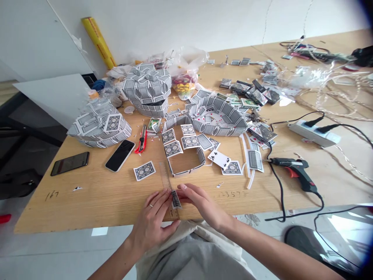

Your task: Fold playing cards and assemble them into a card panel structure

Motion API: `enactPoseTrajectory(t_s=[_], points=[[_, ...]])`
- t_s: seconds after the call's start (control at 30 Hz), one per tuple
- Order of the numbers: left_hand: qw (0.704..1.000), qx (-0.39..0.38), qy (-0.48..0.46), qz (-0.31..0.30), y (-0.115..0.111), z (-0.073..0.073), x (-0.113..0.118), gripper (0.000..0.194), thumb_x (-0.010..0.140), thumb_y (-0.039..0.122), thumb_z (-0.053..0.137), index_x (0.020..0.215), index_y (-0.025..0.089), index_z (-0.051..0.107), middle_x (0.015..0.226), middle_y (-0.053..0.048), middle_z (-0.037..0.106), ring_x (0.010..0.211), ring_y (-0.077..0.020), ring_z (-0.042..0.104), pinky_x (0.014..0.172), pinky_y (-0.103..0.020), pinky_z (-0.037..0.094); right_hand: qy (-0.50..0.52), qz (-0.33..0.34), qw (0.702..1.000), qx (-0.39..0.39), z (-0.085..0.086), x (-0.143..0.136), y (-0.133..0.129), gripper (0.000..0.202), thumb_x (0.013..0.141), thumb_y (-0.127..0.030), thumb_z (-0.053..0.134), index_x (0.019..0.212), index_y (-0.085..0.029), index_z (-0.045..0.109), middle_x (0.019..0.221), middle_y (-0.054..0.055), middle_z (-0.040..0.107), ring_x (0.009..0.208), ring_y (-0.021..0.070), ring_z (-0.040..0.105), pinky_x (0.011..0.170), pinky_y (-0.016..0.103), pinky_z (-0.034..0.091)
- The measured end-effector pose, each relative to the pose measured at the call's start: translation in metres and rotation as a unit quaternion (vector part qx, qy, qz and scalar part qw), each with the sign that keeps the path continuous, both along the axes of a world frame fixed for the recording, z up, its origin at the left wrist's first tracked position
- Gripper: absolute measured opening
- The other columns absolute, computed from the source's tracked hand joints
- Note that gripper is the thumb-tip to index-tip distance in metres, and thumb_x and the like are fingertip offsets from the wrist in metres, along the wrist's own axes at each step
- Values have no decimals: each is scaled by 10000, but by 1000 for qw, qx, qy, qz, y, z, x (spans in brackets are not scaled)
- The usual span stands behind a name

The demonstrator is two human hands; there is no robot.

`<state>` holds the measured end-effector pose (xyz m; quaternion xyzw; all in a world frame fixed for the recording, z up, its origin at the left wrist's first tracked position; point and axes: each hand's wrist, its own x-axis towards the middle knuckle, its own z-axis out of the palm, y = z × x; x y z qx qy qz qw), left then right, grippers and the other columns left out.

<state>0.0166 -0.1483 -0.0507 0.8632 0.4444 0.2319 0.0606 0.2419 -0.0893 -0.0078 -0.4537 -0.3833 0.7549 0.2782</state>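
Observation:
Near the table's front edge, a clear ruler [164,174] lies roughly lengthwise away from me, with a dark-backed playing card [176,200] over or against it. My left hand [154,217], with a ring on one finger, presses down on the ruler with its fingertips and thumb, beside the card. Fingers of my right hand [202,200] are at the card's far right edge and look closed on it; their tips are partly hidden. Just beyond stands an open frame [189,169] made of folded cards, with several cards laid across its top. A single card [145,170] lies to the left.
Card-built boxes [147,89] and a heart-shaped tray [218,126] stand behind. A red utility knife [141,140] and two phones [120,155] lie left. To the right are loose cards [220,159], glue sticks [245,155], a glue gun [294,171] and a power strip [314,133].

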Motion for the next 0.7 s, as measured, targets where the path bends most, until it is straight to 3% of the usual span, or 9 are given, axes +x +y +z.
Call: enactPoseTrajectory(t_s=[0.23, 0.37, 0.5, 0.6, 0.7], points=[[1000, 14, 5, -3, 0, 0, 1, 616, 963, 369, 761, 1491, 116, 573, 1468, -185, 702, 1384, -340, 662, 1163, -521, 530, 4, 30, 996, -80, 15, 15, -16, 815, 819, -888, 707, 1144, -141, 757, 1156, 169, 797, 1227, 359, 718, 1150, 518, 504], [1000, 17, 10, -7, 2, 1, 1, 574, 971, 356, 738, 1468, 112, 587, 1469, -189, 700, 1393, -343, 654, 1163, -518, 526, -8, 98, 993, -67, 21, 23, -26, 791, 900, -884, 602, 1158, -147, 731, 1087, 149, 807, 1132, 349, 738, 1088, 539, 523], [1000, 5, 17, -10, 1, 3, 0, 595, 994, 414, 720, 1489, 116, 576, 1491, -194, 683, 1409, -351, 641, 1166, -522, 528, -112, 94, 987, 61, 18, 32, -28, 645, 987, -716, 631, 1358, -189, 628, 1172, 136, 782, 1087, 312, 739, 979, 486, 576], [1000, 5, 16, -10, 1, 3, 0, 641, 999, 435, 706, 1538, 128, 546, 1509, -205, 666, 1417, -366, 634, 1167, -530, 528, -172, 100, 966, 163, 8, 34, -23, 655, 910, -461, 792, 1461, -202, 551, 1238, 145, 762, 1082, 306, 744, 971, 474, 585], [1000, 2, 20, -7, 1, 3, -1, 726, 981, 481, 725, 1572, 117, 512, 1514, -221, 656, 1411, -380, 635, 1152, -532, 538, -191, 107, 949, 227, -1, 29, -16, 797, 817, -209, 806, 1547, -245, 487, 1181, 95, 784, 1056, 283, 752, 975, 444, 582]])
